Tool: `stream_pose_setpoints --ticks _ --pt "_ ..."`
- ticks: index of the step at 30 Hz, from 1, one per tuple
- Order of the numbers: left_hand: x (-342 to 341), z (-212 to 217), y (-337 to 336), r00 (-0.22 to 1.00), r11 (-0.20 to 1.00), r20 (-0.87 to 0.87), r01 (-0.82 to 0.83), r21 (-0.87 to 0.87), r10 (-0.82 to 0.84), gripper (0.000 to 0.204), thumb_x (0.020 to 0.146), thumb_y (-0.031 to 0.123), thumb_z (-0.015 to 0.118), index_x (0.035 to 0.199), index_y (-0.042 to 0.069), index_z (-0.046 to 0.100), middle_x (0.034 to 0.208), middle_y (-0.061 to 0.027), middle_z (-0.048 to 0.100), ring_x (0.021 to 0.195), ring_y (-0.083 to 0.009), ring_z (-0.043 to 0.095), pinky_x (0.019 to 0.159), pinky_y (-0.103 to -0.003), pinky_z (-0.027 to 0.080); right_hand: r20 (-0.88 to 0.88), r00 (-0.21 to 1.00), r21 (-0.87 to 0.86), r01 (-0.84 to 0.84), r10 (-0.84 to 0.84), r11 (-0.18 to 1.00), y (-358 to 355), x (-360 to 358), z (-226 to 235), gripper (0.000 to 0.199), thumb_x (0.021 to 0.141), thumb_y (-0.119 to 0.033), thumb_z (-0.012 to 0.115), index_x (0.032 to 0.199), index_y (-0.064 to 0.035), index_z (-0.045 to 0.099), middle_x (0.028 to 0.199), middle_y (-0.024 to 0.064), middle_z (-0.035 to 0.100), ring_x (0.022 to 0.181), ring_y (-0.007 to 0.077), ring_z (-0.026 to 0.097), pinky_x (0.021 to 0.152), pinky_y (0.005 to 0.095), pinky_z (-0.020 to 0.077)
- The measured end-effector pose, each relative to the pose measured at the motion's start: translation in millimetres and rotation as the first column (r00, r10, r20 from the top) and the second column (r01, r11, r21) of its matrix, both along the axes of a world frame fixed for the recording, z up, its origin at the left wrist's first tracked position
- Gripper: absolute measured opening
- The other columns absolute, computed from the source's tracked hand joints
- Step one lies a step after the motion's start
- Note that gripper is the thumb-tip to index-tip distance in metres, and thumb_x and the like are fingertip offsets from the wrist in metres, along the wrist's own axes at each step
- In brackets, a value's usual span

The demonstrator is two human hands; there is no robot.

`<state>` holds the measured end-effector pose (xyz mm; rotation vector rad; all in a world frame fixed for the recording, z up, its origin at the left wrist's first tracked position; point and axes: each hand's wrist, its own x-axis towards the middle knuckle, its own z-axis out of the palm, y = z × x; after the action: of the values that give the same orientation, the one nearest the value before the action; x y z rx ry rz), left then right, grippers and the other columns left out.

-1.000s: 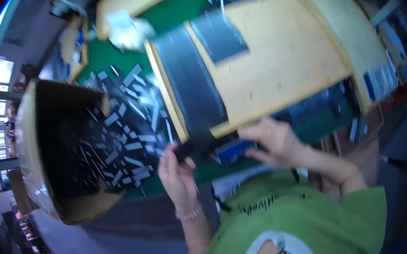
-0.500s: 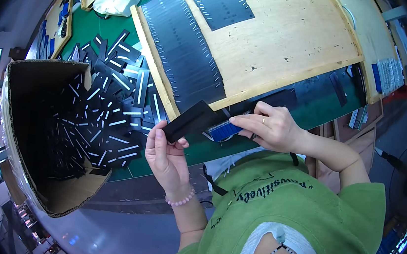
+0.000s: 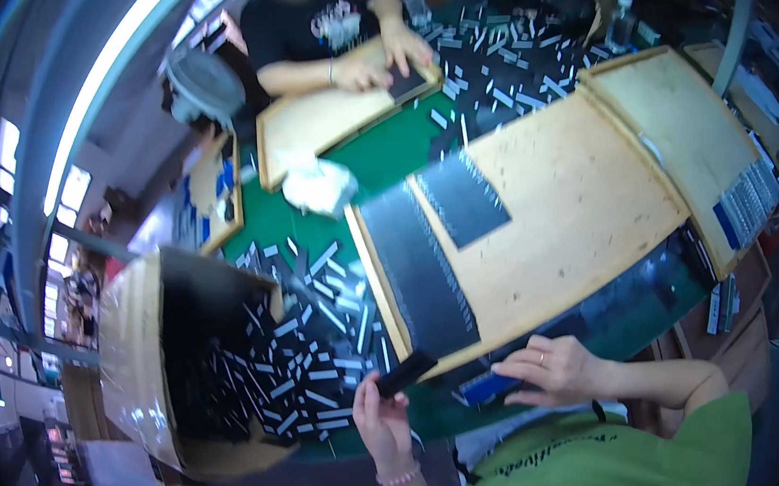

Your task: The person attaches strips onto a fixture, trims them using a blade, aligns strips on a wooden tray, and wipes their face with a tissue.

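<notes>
My left hand, with a pink bead bracelet at its wrist, grips a flat black rectangular piece between thumb and fingers, tilted over the tray's near corner. My right hand, a ring on one finger, hovers over a blue strip at the table's near edge. Its fingers are stretched and apart, with nothing visible in them. Ahead lies a shallow wooden tray. Overlapping black pieces lie in it in one full row and a shorter row, with small light marks along their edges.
A large cardboard box of black pieces lies tipped at left, more pieces spilling beside it. A white plastic bag rests on the green table. Across it, a co-worker's hands work over another wooden tray. Bottles stand beyond.
The view has tipped up, bringing the co-worker and far table into sight. My left hand still holds the black piece, now seen more edge-on. My right fingers have spread apart.
</notes>
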<state>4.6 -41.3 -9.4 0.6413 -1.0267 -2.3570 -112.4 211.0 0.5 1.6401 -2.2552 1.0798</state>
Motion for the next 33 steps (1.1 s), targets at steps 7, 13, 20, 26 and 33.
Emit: stream_pose_setpoints --ticks 7,13,20,26,33 --pt "-9 -4 0 1.000 1.000 0.017 0.020 -0.013 -0.020 0.022 0.098 0.019 0.051 0.110 0.002 0.059 0.088 -0.0108 0.067 0.067 -0.0137 0.059 0.061 -0.025 0.049 0.028 0.996 -0.252 0.093 -0.089 0.963 -2 -25 16 0.029 0.082 -0.022 0.070 0.102 -0.0041 0.059 0.082 0.0085 0.060 0.070 0.0254 0.061 0.059 0.0330 0.0520" --pt "-19 -14 -5 0.995 0.987 -0.086 0.053 0.150 -0.040 0.023 0.098 0.021 0.051 0.109 0.004 0.061 0.091 -0.0090 0.068 0.067 -0.0138 0.057 0.063 -0.027 0.047 0.033 0.963 -0.465 0.252 -0.268 0.848 7 -66 -2 0.021 0.076 0.000 0.070 0.091 -0.0071 0.058 0.073 0.0068 0.055 0.066 0.0238 0.056 0.048 0.0322 0.0449" --pt "-15 -16 -15 0.979 0.955 -0.102 0.196 0.222 -0.177 0.034 0.102 0.026 0.041 0.105 0.007 0.069 0.101 -0.0023 0.071 0.073 -0.0133 0.054 0.070 -0.025 0.047 0.030 0.950 -0.564 0.272 -0.309 0.780 14 -69 -22 0.020 0.076 -0.006 0.070 0.093 -0.0113 0.060 0.074 0.0026 0.056 0.067 0.0215 0.056 0.050 0.0305 0.0470" --pt "-21 -14 -7 0.993 0.987 0.066 0.088 0.133 -0.097 0.031 0.100 0.022 0.044 0.102 0.006 0.070 0.091 -0.0028 0.072 0.066 -0.0116 0.058 0.066 -0.024 0.050 0.133 0.970 -0.607 0.242 -0.203 0.757 21 -65 -19 0.020 0.077 -0.007 0.070 0.094 -0.0083 0.060 0.077 0.0039 0.060 0.067 0.0229 0.059 0.054 0.0315 0.0471" --pt "-34 -10 13 0.970 0.977 0.205 -0.088 -0.192 0.127 0.019 0.096 0.018 0.052 0.101 0.002 0.061 0.081 -0.0049 0.063 0.059 -0.0084 0.056 0.051 -0.016 0.048 0.178 0.975 -0.619 0.214 -0.131 0.756 20 -62 -14 0.021 0.077 -0.006 0.070 0.095 -0.0088 0.060 0.079 0.0027 0.060 0.070 0.0206 0.059 0.055 0.0306 0.0479"
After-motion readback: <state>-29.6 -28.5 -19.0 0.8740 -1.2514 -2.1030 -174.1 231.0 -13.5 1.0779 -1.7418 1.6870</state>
